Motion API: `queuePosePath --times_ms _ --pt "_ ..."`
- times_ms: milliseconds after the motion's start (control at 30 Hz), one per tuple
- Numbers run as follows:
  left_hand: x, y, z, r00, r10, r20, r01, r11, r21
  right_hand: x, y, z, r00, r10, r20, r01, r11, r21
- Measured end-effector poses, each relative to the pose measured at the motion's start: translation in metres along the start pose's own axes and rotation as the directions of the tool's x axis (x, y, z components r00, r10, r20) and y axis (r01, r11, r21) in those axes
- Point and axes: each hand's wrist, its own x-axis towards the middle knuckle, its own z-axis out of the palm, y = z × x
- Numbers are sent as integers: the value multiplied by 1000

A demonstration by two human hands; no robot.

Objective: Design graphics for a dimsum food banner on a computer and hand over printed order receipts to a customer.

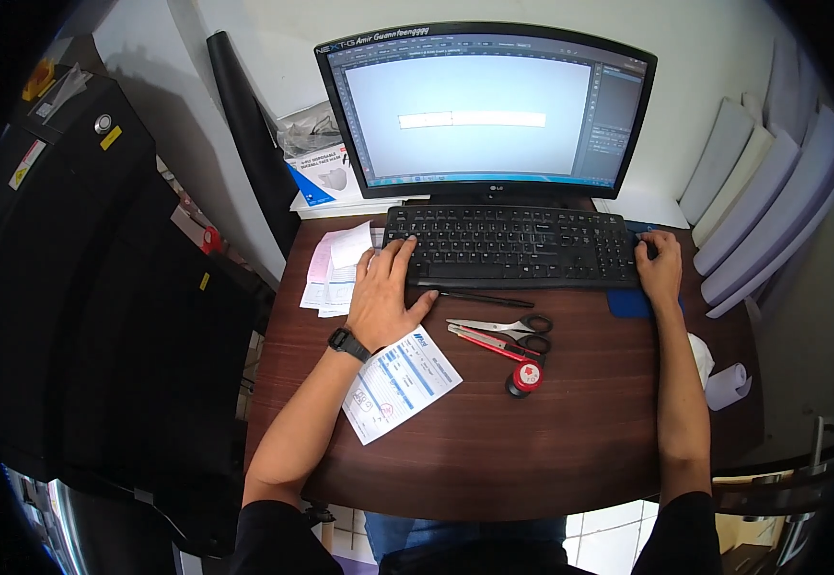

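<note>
My left hand [383, 292], with a black watch [348, 343] at the wrist, rests at the left end of a black keyboard [513, 244]. Its fingers are spread over the keys and hold nothing. At the keyboard's right end my right hand [661, 268] is curled round a dark computer mouse [641, 233], mostly hidden by the fingers, on a blue mouse pad [631, 304]. Behind the keyboard a monitor [484, 110] shows a white page with a long, narrow outlined rectangle. A printed paper form [403, 383] lies beside my left wrist.
Scissors [508, 329], a red cutter knife [484, 340], a red-capped round stamp [525, 378] and a black pen [484, 299] lie mid-desk. Papers [335, 268] and a mask box [326, 179] are at left. Paper rolls [772, 192] stand at right; a large black machine [81, 287] fills the left.
</note>
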Motion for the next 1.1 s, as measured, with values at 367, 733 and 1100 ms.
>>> queuePosePath --times_ms 367,733,1100 --pt "1 1 -2 1000 -13 14 13 1000 -7 0 -4 -2 1000 11 -1 -11 1000 20" --pt "0 1 0 1000 -8 -2 8 1000 -8 0 -4 -2 999 30 22 -30 1000 9" --pt "0 1 0 1000 -20 7 20 1000 4 0 -6 -4 999 32 23 -32 999 -2"
